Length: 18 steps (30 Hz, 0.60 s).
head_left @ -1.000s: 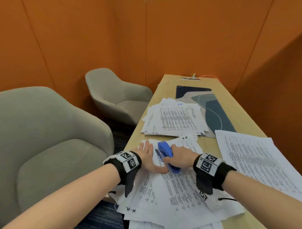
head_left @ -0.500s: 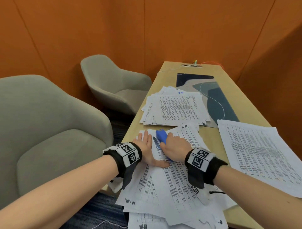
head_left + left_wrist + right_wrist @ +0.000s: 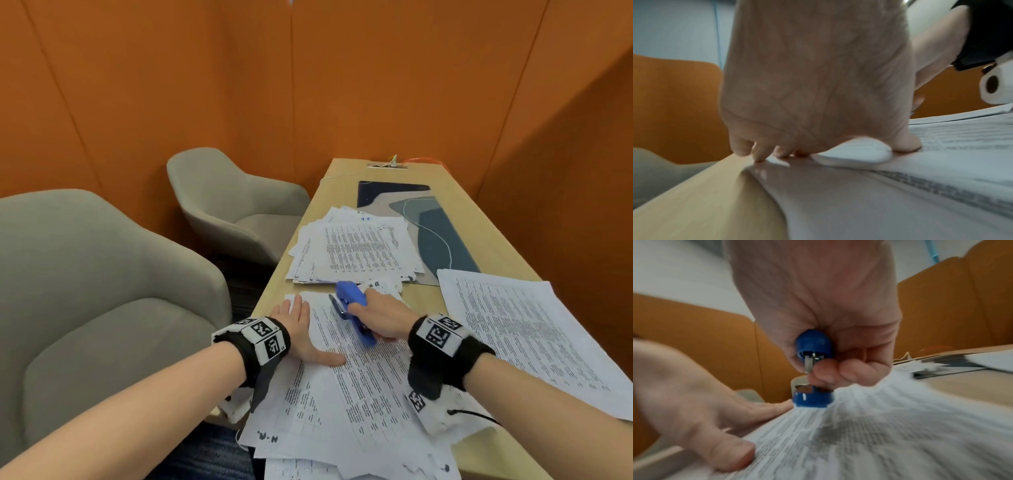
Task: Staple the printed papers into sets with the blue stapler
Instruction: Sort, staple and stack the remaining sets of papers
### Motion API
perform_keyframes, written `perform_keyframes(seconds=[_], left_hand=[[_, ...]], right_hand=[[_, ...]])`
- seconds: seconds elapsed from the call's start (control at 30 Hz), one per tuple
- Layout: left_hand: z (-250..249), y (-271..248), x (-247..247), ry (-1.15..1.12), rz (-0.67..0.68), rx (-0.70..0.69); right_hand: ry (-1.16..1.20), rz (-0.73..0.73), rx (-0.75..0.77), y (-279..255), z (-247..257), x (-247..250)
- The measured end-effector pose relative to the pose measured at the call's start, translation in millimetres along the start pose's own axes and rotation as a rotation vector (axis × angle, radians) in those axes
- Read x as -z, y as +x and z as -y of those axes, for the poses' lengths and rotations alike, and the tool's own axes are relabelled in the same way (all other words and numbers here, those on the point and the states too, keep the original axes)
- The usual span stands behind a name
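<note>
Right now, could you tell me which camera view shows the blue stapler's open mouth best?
The right wrist view: the blue stapler faces the lens, mouth gaping, gripped by the right hand. The head view shows it sideways, smaller. The left wrist view does not show it.

The stapler (image 3: 352, 313) is glossy blue plastic with shiny metal bits inside the mouth. Papers (image 3: 363, 383) are plain matt printer sheets, edges a bit ragged. Table (image 3: 486, 236) looks like smooth pale wood laminate. Chairs (image 3: 102, 281) at 9 o'clock are soft grey cloth, walls (image 3: 239, 85) matt orange felt-like panels.
</note>
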<state>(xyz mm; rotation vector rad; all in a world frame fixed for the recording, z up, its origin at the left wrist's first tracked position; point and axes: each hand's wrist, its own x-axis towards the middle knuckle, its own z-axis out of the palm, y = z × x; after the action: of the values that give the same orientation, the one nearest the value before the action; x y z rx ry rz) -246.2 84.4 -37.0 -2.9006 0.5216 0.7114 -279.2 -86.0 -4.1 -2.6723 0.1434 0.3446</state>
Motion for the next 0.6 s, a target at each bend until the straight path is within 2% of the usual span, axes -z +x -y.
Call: perform_keyframes(seconds=[0.07,0.2,0.33,0.4,0.47,0.6], left_hand=[[-4,-1,5,0.064,-0.022,-0.060],[-25,-5,15,0.089,0.001,-0.291],[-43,4,22,0.059,-0.144,-0.290],[-47,11,22,0.067,-0.162,-0.305],[-50,19,19,0.103,-0.105,-0.341],[-48,28,14,0.086,0.007,-0.327]], right_hand=[[0.033,-0.034,-0.066,-18,-26,5],[-0.026,-0.018,-0.116,-41,-58,3],[-0.047,-0.029,-0.122,-42,-65,-3],[-0.057,-0.034,-0.119,-41,-65,-5],[-0.055,-0.042,-0.121,-41,-64,-6],[-0.036,-0.023,-0.129,-42,-64,-4]])
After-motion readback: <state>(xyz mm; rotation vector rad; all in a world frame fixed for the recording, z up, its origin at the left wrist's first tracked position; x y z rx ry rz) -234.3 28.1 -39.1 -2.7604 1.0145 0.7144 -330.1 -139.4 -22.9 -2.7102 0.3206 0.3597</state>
